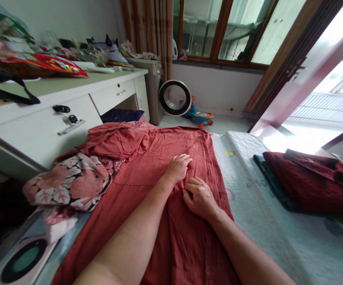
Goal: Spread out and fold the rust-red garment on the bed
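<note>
A rust-red garment [147, 198] lies spread over the bed, with creases and a few buttons near its lower edge. My left hand [178, 168] rests on its middle, fingers stretched forward and flat on the cloth. Just nearer and to the right, my right hand [200, 198] lies on the same cloth with its fingers curled down; whether they pinch any fabric is hidden. More red cloth [114, 140] is bunched at the far left, beside a crumpled floral cloth [73, 182].
Folded dark red clothes [310, 182] sit on the right of the pale blue bed cover [248, 198]. A white desk [49, 122] with cluttered top borders the left. Beyond stand a washing machine with its door [175, 98] open and a blue ride-on toy [199, 115].
</note>
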Motion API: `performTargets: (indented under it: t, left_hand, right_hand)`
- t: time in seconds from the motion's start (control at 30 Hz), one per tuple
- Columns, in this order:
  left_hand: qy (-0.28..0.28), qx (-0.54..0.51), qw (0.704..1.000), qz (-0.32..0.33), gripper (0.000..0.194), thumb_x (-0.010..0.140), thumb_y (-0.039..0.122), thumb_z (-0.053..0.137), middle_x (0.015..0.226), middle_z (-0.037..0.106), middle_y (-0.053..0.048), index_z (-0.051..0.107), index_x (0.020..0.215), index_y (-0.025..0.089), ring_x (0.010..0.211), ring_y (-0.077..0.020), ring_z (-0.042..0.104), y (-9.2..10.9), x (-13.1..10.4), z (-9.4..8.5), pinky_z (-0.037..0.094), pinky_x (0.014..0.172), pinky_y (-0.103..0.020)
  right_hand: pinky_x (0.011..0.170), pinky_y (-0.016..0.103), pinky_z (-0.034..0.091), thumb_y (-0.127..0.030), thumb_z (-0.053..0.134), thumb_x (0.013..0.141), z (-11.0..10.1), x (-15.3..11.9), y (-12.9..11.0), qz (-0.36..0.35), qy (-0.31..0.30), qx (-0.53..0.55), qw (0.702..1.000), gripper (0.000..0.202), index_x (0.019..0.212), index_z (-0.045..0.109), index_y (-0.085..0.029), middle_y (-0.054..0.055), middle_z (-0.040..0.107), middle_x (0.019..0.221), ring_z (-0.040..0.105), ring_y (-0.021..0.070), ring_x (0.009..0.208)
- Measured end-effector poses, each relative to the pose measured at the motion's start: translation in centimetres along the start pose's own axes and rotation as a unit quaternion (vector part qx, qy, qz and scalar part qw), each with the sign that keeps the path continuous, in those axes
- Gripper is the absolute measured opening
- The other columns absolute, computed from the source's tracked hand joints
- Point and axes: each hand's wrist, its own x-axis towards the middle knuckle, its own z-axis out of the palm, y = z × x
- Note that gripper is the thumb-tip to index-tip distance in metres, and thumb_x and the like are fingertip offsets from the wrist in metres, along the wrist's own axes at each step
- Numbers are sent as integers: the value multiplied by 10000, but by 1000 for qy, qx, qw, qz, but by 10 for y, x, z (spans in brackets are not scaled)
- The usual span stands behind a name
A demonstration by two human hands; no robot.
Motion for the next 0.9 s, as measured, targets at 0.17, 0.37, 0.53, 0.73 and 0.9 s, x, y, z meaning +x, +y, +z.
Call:
performTargets:
  t: [0.17,0.37,0.53,0.73,0.9]
  left_hand:
    - [-21,-75,997,-8,394,879,32,451,1260,658,-71,625,1207,164,1163,-162,598,-2,1,6,427,1089,-305]
    - [-31,-73,997,-14,399,877,54,462,1311,632,-84,612,1233,151,1243,-174,558,-2,3,5,403,1119,-314]
    - [-23,-90,996,-12,419,883,25,402,1301,643,-90,618,1228,125,1228,-163,571,-5,3,7,404,1118,-310]
    - [-19,-118,993,-23,418,869,10,413,1300,647,-79,636,1197,142,1211,-151,583,-6,3,7,411,1111,-302]
    - [-26,-122,992,-35,417,873,14,421,1301,646,-71,630,1207,150,1205,-145,585,-4,3,3,414,1103,-288]
  right_hand:
    - [745,309,419,-142,526,861,0,-1,0,9,15,6,1000,201,675,576,-201,26,584,722,523,169,722]
    - [903,371,448,-121,514,868,0,0,1,55,52,-4,997,184,972,647,-196,81,646,1023,557,224,970]
    - [970,382,447,-80,506,859,3,0,3,66,16,1,998,280,1085,641,-172,94,654,1114,563,224,1031]
    - [907,355,464,-93,520,877,1,1,3,58,-12,2,998,199,913,693,-185,72,676,957,567,211,942]
    - [842,342,461,-105,532,864,-1,1,2,35,-15,-2,999,192,873,704,-189,63,659,875,558,196,859]
